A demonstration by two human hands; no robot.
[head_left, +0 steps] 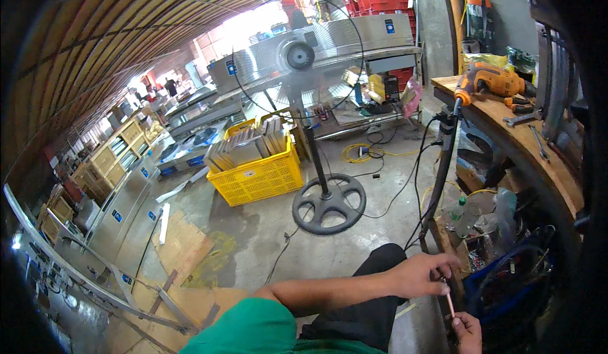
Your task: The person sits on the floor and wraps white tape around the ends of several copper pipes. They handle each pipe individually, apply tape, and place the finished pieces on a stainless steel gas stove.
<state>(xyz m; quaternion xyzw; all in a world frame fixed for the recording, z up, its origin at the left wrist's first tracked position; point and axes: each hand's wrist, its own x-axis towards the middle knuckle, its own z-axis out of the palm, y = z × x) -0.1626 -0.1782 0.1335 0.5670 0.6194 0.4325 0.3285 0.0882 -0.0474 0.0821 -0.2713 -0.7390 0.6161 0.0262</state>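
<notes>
Hard gray floor [253, 243] is spreading below; my right fingers [469, 322] are pinching a thin, straight, pinkish rod [450, 304], my left fingers [444, 260] grasping its top.

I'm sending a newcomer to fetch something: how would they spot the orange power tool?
Find the wooden workbench along the right side. Toward its far end, beyond the silver wrench, lies the bulky orange power tool with a dark end. It dwarfs the small orange-and-black tool beside it.
</notes>
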